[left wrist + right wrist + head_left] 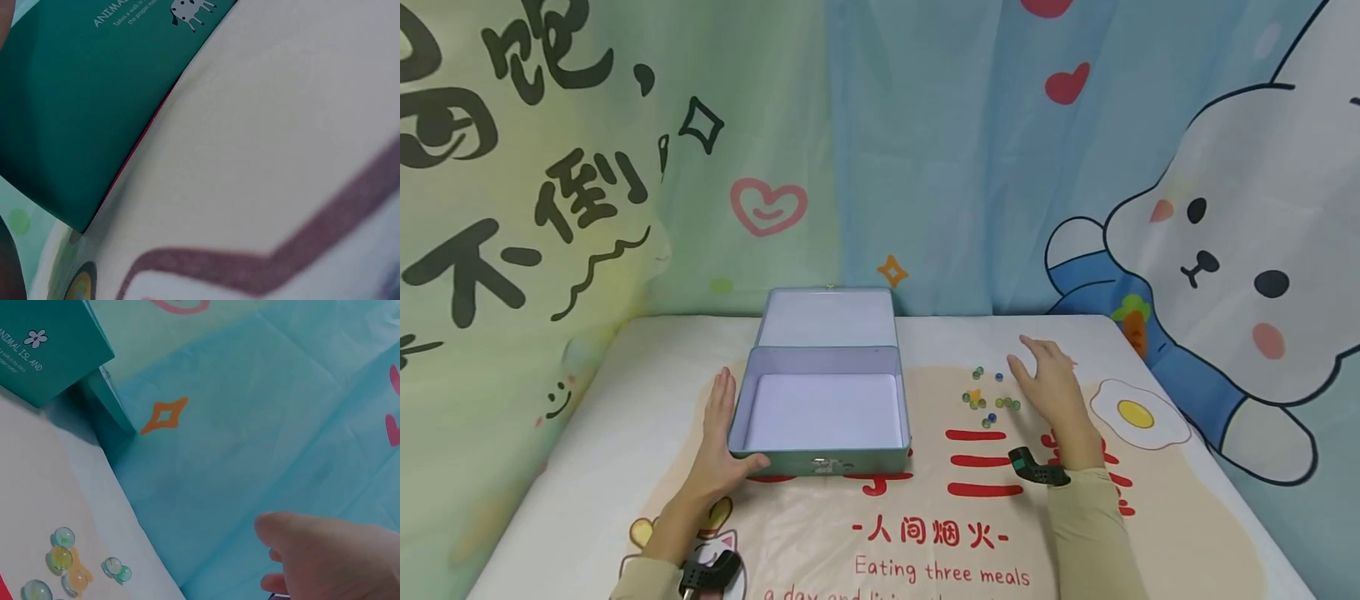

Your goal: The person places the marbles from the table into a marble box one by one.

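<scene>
Left hand [718, 450] lies straight-fingered against an open tin [865, 462]; right hand [1051, 387], released and holding nothing, is just beside loose marbles [1000, 403].
Light, steady pressure should keep the tin from sliding; marbles may roll, so a gentle fingertip pinch would suit them. The left thumb sits at the tin's front corner; the right fingers extend loosely. The tin stands left of the marbles on printed cloth [805, 521].

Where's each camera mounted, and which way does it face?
On the head: forward and down at open box, marbles, left hand, right hand.
On left wrist: toward box's green wall, tablecloth; hand partly at left edge.
On right wrist: toward backdrop, marbles lower left, hand lower right.
Head and right wrist share box and marbles.
</scene>
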`<state>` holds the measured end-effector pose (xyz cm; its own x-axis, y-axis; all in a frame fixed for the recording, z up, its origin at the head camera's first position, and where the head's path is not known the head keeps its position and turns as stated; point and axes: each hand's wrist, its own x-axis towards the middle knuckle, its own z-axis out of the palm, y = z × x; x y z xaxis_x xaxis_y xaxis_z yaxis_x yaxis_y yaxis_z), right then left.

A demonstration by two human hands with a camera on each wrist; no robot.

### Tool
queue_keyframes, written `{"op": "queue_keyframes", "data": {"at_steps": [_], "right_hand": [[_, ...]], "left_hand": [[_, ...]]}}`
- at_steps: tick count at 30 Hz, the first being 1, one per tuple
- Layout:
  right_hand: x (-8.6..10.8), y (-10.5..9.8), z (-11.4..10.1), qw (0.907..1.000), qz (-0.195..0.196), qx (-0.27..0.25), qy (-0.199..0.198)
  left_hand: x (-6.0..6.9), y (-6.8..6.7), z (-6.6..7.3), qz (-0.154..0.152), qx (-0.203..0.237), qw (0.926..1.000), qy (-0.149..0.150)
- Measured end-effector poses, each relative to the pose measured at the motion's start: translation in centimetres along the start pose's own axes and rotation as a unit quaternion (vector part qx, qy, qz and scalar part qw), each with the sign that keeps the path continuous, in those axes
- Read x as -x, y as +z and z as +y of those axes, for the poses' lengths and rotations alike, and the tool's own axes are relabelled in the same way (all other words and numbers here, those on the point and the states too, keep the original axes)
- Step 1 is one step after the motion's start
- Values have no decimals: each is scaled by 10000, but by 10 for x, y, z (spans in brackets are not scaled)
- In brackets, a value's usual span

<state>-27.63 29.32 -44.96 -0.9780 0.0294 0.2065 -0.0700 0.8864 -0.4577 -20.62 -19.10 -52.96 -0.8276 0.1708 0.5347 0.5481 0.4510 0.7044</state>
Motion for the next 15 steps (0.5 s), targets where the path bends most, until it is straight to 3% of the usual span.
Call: {"op": "queue_keyframes", "data": {"at_steps": [5, 12, 15], "right_hand": [[-4, 5, 7, 9999, -45, -92, 61], [-9, 15, 10, 9966, 636, -506, -101], [-11, 17, 11, 9959, 711, -540, -154]], "left_hand": [[2, 3, -2, -34, 177, 9998, -69], [7, 2, -8, 78, 200, 9998, -54], [4, 4, -6, 131, 247, 9996, -100]]}}
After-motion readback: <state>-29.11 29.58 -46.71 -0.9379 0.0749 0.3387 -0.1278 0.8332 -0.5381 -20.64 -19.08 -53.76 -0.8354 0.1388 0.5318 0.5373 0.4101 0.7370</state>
